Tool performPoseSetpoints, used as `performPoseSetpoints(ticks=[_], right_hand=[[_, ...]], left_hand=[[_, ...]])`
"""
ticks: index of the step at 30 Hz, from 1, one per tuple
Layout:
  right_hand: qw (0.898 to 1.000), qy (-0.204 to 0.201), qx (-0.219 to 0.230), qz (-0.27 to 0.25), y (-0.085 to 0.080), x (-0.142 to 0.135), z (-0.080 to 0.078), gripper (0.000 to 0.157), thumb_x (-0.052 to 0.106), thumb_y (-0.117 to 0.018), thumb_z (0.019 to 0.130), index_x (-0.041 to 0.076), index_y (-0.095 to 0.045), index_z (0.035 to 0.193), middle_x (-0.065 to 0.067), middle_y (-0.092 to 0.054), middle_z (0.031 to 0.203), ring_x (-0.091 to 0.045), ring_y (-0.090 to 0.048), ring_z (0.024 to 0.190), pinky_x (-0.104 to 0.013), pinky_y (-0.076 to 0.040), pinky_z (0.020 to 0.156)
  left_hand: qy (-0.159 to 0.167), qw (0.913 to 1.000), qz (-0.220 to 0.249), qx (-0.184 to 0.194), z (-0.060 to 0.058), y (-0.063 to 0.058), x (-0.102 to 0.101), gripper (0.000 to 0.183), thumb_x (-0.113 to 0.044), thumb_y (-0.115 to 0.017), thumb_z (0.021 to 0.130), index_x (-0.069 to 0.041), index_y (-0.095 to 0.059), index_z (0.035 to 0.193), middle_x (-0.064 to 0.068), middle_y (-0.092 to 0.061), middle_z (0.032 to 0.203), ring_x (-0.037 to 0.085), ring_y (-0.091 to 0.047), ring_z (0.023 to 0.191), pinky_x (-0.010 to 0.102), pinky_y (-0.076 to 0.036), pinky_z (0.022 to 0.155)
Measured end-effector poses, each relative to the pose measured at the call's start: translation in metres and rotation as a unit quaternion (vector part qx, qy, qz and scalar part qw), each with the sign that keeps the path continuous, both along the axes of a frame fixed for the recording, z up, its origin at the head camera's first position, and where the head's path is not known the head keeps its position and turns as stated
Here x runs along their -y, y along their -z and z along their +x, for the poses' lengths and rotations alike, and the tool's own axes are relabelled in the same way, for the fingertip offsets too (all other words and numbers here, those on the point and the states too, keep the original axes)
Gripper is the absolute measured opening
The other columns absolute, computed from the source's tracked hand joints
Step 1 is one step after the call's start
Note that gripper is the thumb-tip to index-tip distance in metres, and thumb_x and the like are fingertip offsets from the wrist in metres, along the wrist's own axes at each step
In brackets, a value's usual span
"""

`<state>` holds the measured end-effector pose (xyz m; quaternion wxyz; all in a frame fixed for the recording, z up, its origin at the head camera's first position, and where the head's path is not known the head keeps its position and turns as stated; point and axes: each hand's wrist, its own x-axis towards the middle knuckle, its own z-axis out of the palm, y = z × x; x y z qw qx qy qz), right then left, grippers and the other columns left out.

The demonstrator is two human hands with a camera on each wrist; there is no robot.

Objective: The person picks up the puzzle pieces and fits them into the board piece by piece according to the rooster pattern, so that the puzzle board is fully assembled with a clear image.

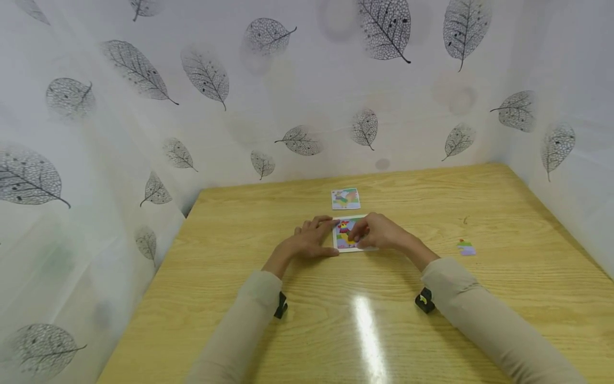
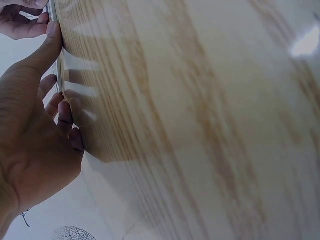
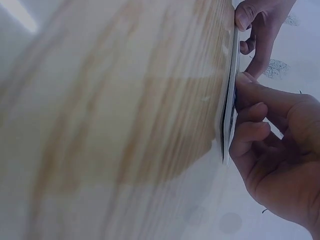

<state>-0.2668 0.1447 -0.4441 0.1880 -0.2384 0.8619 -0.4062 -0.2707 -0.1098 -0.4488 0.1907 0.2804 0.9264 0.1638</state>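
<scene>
A small picture puzzle (image 1: 344,246) with a white border and a colourful rooster lies flat on the table. My left hand (image 1: 314,238) rests at its left side, thumb and forefinger spread to touch the border. In the left wrist view, the left thumb of that hand (image 2: 30,125) lies along the board's thin edge. My right hand (image 1: 381,232) is over the puzzle's right half, fingertips drawn together at the picture and covering part of it. The right wrist view shows the right hand (image 3: 280,145) pinching something small and bluish at the board's surface, mostly hidden by the fingers.
Behind the puzzle lies a square card (image 1: 345,199) with a paler rooster picture. Loose coloured puzzle pieces (image 1: 466,248) lie off to the right. The wooden table (image 1: 316,330) meets a leaf-patterned curtain (image 1: 307,96) at the back and sides.
</scene>
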Motion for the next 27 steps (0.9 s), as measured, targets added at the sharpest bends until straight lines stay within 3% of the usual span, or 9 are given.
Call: performPoseSetpoints(ticks=[8, 12, 19, 27], right_hand=[[0.999, -0.017, -0.029, -0.005, -0.002, -0.011, 0.004, 0.021, 0.007, -0.077, 0.093, 0.003, -0.077, 0.113, -0.006, -0.076, 0.108, -0.023, -0.067, 0.102, -0.04, -0.055, 0.089], [0.999, -0.009, -0.031, -0.007, -0.007, -0.027, 0.01, 0.022, 0.01, -0.073, 0.096, 0.004, -0.076, 0.117, -0.007, -0.074, 0.108, -0.022, -0.065, 0.093, -0.036, -0.053, 0.075], [0.999, 0.034, -0.004, -0.001, -0.013, -0.08, 0.024, 0.022, 0.014, -0.07, 0.1, 0.003, -0.073, 0.119, -0.011, -0.07, 0.106, -0.009, -0.042, 0.055, -0.026, -0.04, 0.05], [0.998, 0.06, 0.011, -0.009, -0.018, -0.152, 0.046, 0.032, 0.016, -0.068, 0.101, -0.001, -0.066, 0.129, -0.018, -0.064, 0.113, -0.008, -0.036, 0.047, -0.03, -0.04, 0.043]], left_hand=[[0.005, 1.0, -0.003, -0.002, -0.001, 0.0, 0.001, 0.086, -0.056, -0.063, 0.099, -0.027, -0.02, 0.167, 0.005, -0.014, 0.172, 0.041, -0.025, 0.149, 0.064, -0.026, 0.116], [0.007, 0.9999, -0.006, -0.006, -0.001, 0.002, 0.002, 0.086, -0.056, -0.063, 0.099, -0.026, -0.019, 0.168, 0.006, -0.014, 0.172, 0.04, -0.025, 0.15, 0.063, -0.027, 0.116], [0.009, 1.0, -0.002, 0.001, 0.001, 0.002, 0.0, 0.086, -0.055, -0.062, 0.1, -0.026, -0.018, 0.168, 0.007, -0.013, 0.172, 0.04, -0.023, 0.151, 0.065, -0.024, 0.117], [0.007, 1.0, -0.005, 0.002, -0.001, 0.003, 0.003, 0.087, -0.058, -0.061, 0.1, -0.027, -0.016, 0.168, 0.005, -0.011, 0.173, 0.039, -0.021, 0.152, 0.066, -0.022, 0.118]])
